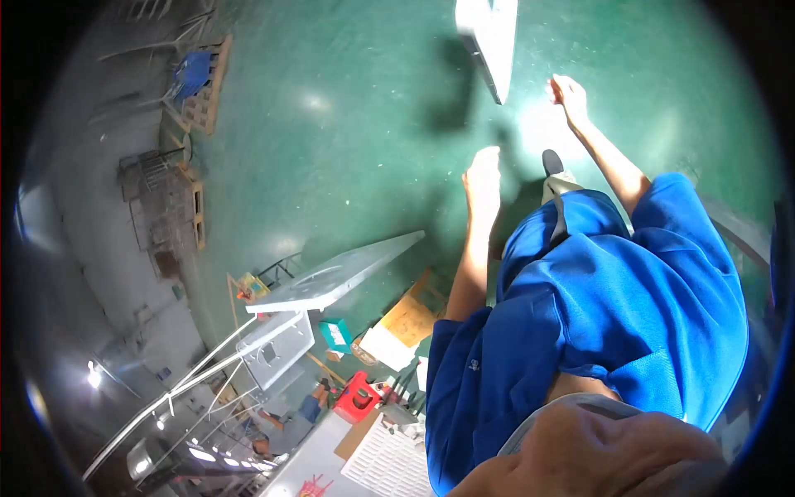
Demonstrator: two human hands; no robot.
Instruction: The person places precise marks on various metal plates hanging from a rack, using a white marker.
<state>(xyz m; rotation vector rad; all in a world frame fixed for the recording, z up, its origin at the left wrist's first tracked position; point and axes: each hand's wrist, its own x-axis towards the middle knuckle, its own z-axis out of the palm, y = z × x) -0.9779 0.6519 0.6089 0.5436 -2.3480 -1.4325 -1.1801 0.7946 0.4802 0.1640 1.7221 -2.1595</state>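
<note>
My left hand [483,176] is held out over the green floor [373,141], its fingers curled in and partly hidden by glare. Farther forward and to the right, my right hand [570,98] has loosely curled fingers. I see nothing held in either hand. A white flat panel [497,41] stands at the top, its pointed lower corner to the left of my right hand and apart from it. One dark shoe [552,162] of mine shows between my arms.
At lower left are large pale panels [339,272] on a white tubular frame [195,377]. Near them are a teal box [335,335], cardboard [408,321], a red container [357,398] and a white slotted tray [389,464]. Another person [308,407] is behind. A blue crate [192,74] and wooden pallets [217,87] are at far left.
</note>
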